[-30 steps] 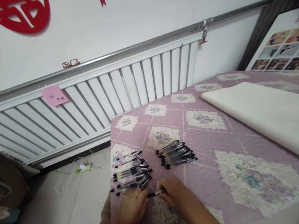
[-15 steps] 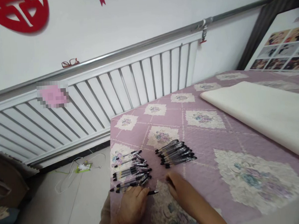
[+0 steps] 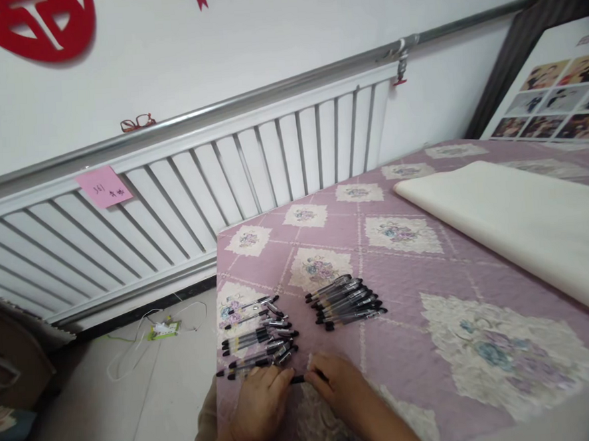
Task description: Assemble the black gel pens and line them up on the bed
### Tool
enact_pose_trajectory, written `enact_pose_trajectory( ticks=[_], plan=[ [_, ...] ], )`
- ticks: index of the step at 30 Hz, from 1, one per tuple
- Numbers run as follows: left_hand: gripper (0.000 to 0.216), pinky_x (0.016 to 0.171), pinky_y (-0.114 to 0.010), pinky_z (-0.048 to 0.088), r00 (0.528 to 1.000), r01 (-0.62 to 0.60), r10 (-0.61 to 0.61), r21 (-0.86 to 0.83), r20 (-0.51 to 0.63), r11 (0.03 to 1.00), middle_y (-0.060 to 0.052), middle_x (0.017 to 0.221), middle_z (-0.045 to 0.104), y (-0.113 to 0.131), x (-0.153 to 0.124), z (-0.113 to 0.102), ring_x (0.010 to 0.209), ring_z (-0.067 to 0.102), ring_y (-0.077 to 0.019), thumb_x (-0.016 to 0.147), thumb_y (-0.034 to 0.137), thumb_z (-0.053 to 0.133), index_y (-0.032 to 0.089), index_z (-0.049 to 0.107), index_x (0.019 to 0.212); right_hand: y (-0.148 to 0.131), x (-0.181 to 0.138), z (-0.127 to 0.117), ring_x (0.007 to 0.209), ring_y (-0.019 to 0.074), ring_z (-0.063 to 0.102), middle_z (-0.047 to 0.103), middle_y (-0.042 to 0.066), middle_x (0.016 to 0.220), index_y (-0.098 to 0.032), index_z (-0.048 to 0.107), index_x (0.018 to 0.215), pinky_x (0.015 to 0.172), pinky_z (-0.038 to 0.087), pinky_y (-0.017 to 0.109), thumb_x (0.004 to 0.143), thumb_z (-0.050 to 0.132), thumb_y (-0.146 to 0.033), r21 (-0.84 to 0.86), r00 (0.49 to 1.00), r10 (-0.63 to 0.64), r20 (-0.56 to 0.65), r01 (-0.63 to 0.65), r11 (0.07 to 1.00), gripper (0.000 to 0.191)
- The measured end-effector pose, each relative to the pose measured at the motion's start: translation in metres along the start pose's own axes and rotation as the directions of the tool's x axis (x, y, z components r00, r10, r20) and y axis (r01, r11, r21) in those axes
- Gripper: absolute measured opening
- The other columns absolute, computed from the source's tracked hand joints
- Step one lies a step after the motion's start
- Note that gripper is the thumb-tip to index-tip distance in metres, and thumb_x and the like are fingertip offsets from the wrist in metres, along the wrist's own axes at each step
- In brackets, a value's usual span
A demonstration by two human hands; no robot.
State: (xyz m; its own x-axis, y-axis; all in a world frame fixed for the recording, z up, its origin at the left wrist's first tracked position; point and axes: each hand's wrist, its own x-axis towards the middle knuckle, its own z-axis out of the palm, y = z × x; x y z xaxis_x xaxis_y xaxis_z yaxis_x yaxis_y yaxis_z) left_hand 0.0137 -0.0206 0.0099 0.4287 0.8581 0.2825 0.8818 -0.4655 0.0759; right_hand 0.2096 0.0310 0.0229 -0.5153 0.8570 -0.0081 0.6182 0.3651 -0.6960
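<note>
A black pen (image 3: pixel 297 379) spans the gap between my two hands, low over the flowered cover. My left hand (image 3: pixel 262 397) is closed around one part of it and hides most of its length. The fingers of my right hand (image 3: pixel 334 378) pinch its other end. Just beyond my left hand lies a loose group of pens (image 3: pixel 262 339), some of them crossing each other. Farther right, several capped pens (image 3: pixel 347 302) rest side by side in a tidy slanted row.
The purple patterned cover (image 3: pixel 335 238) spreads under everything, with a folded cream cloth (image 3: pixel 513 214) at right. Behind stands a white radiator (image 3: pixel 266 162) with a pink note (image 3: pixel 104 187); glasses (image 3: pixel 137 122) rest on its pipe. A cable and power strip (image 3: pixel 165 329) lie on the floor.
My right hand has moved left and now grips the exposed end of the pen. My left hand has stayed in place. Both groups of pens look the same.
</note>
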Motion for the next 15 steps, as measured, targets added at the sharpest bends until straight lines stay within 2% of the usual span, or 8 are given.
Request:
enact_pose_trajectory(
  ticks=[9,15],
  plan=[
    [0.029,0.069,-0.031,0.048,0.998,0.034,-0.033,-0.017,0.051,0.999,-0.003,0.09,0.066,-0.0016,-0.0015,0.0004,0.077,0.06,-0.0188,0.086,0.014,0.041,0.022,0.056,0.11,-0.0033,0.0009,-0.0009,0.071,0.0144,0.054,0.059,0.0,0.072,-0.019,0.054,0.067,0.065,0.035,0.025,0.083,0.053,-0.022,0.16,0.999,-0.018,-0.037,0.024,0.987,0.015],
    [0.028,0.07,-0.029,0.048,0.998,0.044,-0.042,-0.048,0.053,0.998,-0.003,0.088,0.065,-0.0022,-0.0014,0.0006,0.078,0.06,-0.0175,0.087,0.014,0.042,0.022,0.056,0.109,-0.0032,0.0006,-0.0025,0.071,0.0138,0.053,0.059,-0.001,0.073,-0.019,0.057,0.073,0.066,0.037,0.024,0.078,0.056,-0.02,0.246,0.999,-0.014,-0.047,0.026,0.969,0.005]
  ],
)
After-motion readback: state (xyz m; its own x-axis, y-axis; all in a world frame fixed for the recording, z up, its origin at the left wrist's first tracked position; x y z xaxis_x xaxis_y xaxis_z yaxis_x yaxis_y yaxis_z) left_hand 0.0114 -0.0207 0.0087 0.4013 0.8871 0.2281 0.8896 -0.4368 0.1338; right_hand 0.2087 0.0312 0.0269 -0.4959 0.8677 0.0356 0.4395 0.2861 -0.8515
